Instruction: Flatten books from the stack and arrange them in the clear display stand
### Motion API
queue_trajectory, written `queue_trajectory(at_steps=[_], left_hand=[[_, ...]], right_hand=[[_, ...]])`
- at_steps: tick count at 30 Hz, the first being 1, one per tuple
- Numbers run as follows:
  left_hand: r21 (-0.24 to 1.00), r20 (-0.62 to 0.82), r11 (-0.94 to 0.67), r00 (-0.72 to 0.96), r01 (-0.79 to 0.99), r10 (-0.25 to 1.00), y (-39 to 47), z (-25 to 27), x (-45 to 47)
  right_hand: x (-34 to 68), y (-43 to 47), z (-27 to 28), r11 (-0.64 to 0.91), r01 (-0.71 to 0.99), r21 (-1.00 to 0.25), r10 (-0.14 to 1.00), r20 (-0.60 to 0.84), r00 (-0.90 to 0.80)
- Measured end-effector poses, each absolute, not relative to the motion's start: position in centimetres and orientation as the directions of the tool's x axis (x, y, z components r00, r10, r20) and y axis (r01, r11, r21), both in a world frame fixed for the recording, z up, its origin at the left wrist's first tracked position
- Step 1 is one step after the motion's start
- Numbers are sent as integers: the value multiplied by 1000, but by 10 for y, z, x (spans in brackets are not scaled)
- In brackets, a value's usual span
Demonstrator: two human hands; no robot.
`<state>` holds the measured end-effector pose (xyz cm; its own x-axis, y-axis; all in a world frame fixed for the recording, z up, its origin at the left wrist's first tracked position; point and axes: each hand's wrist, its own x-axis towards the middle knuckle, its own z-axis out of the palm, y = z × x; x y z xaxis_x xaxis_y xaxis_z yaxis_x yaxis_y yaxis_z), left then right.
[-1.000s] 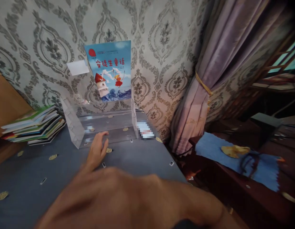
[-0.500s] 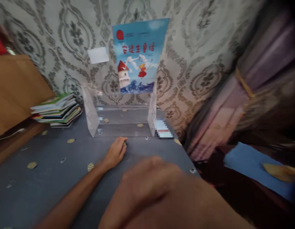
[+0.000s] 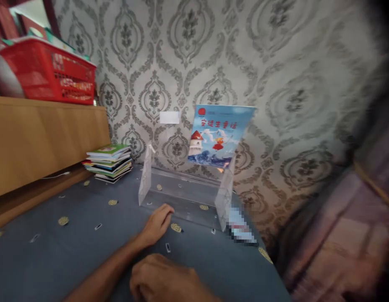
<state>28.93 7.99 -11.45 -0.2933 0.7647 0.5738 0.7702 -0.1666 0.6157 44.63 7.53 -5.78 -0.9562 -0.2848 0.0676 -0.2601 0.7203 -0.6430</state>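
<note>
My left hand (image 3: 158, 223) rests on the table cover, its fingers curled together, just in front of a clear plastic book rack (image 3: 226, 201). I see nothing in it. Closer to me, my right hand (image 3: 164, 274) is loosely closed over the table, knuckles up, with nothing visible in it. The rack has two upright side panels and a low clear base. A blue picture book (image 3: 217, 136) with red title characters leans up at the rack's right end, against the wall side.
A stack of thin books (image 3: 109, 163) lies at the back left, beside a wooden cabinet (image 3: 46, 144) carrying a red basket (image 3: 56, 71). A blurred-out flat item (image 3: 241, 226) lies right of the rack. A curtain (image 3: 332, 247) hangs past the table's right edge.
The view has swung up and left, bringing the red basket in. My right hand has drawn back lower and left, nearer my left hand. My left hand stays by the rack; the book stays in place.
</note>
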Motion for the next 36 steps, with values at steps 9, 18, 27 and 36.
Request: queue_trajectory(at_steps=[9, 18, 27, 36], left_hand=[[717, 575, 92, -661, 691, 482, 64, -78, 186], [500, 590, 625, -764, 599, 260, 43, -7, 38], [108, 347, 858, -827, 503, 441, 53, 21, -31], [-208, 112, 775, -772, 597, 625, 64, 51, -56]], right_hand=[[401, 77, -137, 420, -122, -899, -7, 131, -991], [398, 84, -154, 384, -143, -912, -26, 144, -989], [378, 97, -200, 321, -177, -930, -133, 140, -981], [378, 100, -192, 286, -170, -943, -156, 129, -979]])
